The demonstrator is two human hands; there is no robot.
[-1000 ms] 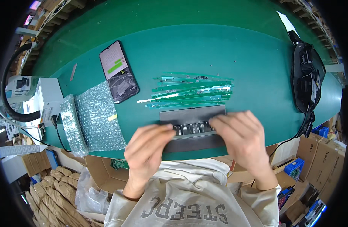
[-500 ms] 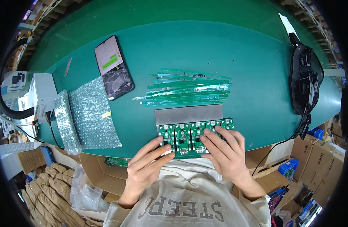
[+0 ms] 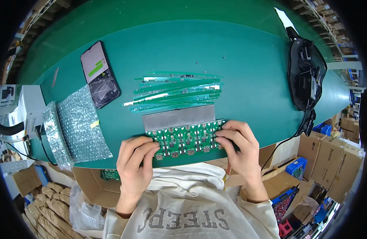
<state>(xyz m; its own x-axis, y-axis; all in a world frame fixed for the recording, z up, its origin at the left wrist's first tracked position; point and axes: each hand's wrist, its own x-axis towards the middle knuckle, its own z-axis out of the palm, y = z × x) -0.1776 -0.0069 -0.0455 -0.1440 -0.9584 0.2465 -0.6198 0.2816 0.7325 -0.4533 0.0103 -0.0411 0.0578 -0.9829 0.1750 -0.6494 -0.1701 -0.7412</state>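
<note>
A row of several joined green circuit boards (image 3: 187, 136) lies at the table's near edge, small metal connectors along its near side. My left hand (image 3: 137, 155) pinches the row's left end between thumb and fingers. At the right end, my right hand (image 3: 240, 145) grips it the same way, its fingertips covering the last board. A flat grey plate (image 3: 179, 114) lies just beyond the boards, its near part hidden under them. Behind the plate is a loose pile of thin green strips (image 3: 177, 92), cut from board material by their look.
A phone (image 3: 100, 75) lies at the left, touching bubble wrap (image 3: 82, 127). A white box (image 3: 30, 107) with cables stands farther left. A black bag-like item (image 3: 307, 75) trails a cord at the right. Below the table edge are an open carton (image 3: 100, 191) and more boxes (image 3: 329, 159).
My hands have shifted from lying across the boards to pinching the row's two ends. The boards' near-side connectors now show more plainly. The whole view has shifted, moving the table items leftward.
</note>
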